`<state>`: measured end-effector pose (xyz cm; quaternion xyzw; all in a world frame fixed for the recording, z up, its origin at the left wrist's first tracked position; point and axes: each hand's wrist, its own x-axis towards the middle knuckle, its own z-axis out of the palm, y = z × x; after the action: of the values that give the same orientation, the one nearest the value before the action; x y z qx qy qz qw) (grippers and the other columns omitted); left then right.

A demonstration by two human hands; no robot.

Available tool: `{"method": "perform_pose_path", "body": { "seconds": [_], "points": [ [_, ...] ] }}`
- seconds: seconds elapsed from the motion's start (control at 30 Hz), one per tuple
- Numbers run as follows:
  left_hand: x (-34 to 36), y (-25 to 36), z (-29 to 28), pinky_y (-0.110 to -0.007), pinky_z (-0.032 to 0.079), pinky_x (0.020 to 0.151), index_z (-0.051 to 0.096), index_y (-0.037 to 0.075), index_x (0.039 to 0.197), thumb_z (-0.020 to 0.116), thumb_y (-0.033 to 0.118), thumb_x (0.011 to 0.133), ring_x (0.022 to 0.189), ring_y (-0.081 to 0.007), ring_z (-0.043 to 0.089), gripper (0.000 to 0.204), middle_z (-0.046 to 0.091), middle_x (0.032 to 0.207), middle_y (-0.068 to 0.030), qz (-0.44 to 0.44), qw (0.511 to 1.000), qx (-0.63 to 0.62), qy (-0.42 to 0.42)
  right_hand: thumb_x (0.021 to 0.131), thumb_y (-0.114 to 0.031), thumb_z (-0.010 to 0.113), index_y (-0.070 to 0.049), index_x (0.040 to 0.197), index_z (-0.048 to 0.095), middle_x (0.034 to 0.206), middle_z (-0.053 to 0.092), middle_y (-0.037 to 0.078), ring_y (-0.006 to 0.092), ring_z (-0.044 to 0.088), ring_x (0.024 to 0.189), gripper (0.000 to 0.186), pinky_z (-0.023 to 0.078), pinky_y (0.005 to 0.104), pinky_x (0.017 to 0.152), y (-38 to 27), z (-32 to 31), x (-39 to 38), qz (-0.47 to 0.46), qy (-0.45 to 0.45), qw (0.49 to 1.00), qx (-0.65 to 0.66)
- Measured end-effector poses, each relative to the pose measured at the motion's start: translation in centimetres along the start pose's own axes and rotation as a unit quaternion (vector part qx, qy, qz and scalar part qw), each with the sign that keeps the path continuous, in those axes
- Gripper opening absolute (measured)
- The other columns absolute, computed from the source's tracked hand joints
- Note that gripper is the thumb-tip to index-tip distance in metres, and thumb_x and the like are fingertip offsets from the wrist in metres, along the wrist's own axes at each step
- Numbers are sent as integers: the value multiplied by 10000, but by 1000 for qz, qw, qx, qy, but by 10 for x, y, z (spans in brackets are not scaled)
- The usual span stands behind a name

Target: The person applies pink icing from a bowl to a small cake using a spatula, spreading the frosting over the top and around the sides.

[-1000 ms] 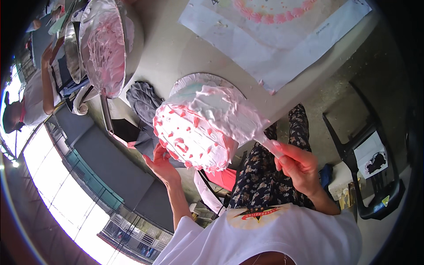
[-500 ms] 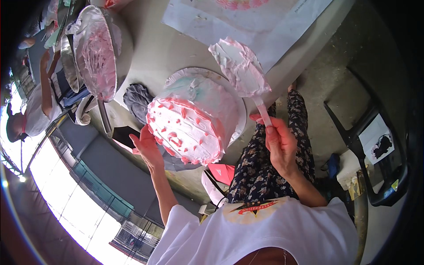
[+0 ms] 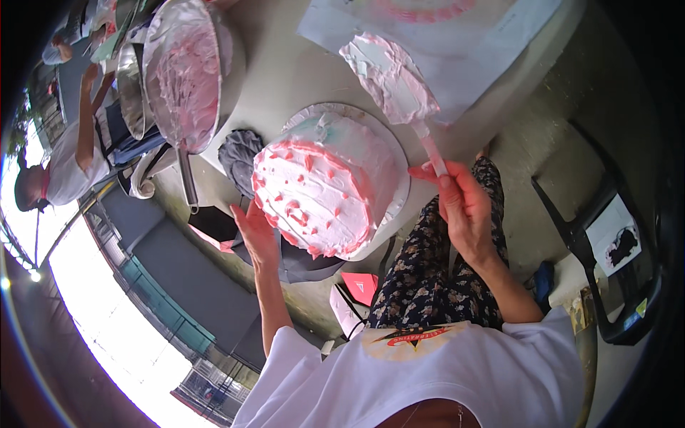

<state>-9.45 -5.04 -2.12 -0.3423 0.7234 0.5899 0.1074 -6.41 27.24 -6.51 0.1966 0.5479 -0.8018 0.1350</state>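
A round frosted cake [image 3: 314,203] stands on a round board [image 3: 401,192] at the table's edge. Its white top carries small pink dabs and a ragged pink border; the side is smeared white, pink and pale green. My left hand [image 3: 258,235] is beside the cake's left rim with its fingers apart, holding nothing; whether it touches the frosting I cannot tell. In my right hand [image 3: 462,207] is the handle of a spatula [image 3: 392,78], held upright to the right of the cake. Thick white and pink frosting covers its blade.
Left of the cake, a metal bowl [image 3: 227,64] holds pink frosting and a whisk [image 3: 187,178]. A dark cloth [image 3: 241,160] lies beside the cake. A printed sheet [image 3: 471,57] covers the far table. A black plastic chair [image 3: 571,232] stands at right; another person [image 3: 68,167] is at far left.
The whole view has shifted, so the cake and bowl appear farther right and the bowl higher. My right hand still grips the spatula; my left hand stays beside the cake.
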Motion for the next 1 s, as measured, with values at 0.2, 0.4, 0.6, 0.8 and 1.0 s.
{"method": "perform_pose_path", "body": {
  "seconds": [0.2,0.4,0.6,0.8,1.0],
  "points": [
    [-2,-10,-10,-319,329,974,476,-30,1219,259,589,914,1112,-188,496,724,561,1181,-87,-11,992,-113,-50,966,-171,431,-27,1088,547,931,662,29,17,387,548,222,346,185,506,-8,-7,15,-4,-25,998,-61],
    [-10,-7,-7,-354,268,1035,389,-40,1305,269,574,914,1207,-219,422,738,487,1280,-98,-17,996,-75,-48,951,-138,449,-16,1056,557,879,664,55,70,522,648,194,410,218,594,-15,-12,23,-42,-34,994,-93],
    [-32,-19,-3,-394,303,1014,421,19,1299,314,569,905,1195,-233,433,686,491,1275,-80,-72,985,-156,0,924,-77,480,12,1037,554,801,643,97,174,611,700,162,447,265,643,-25,-17,42,-88,-68,984,-138],
    [-54,-41,-5,-435,360,989,472,80,1263,347,526,913,1172,-234,463,580,505,1260,-62,-91,965,-246,3,880,-9,518,29,1015,575,795,612,114,193,584,673,152,442,278,610,-30,-29,45,-103,-99,974,-178],
    [-55,-27,14,-395,319,1008,443,45,1277,326,550,916,1191,-228,443,631,494,1285,-64,-97,973,-196,70,858,41,515,-1,1137,572,826,596,108,179,542,647,288,439,271,591,-29,-44,29,-94,-101,967,-212]
  ]
}}
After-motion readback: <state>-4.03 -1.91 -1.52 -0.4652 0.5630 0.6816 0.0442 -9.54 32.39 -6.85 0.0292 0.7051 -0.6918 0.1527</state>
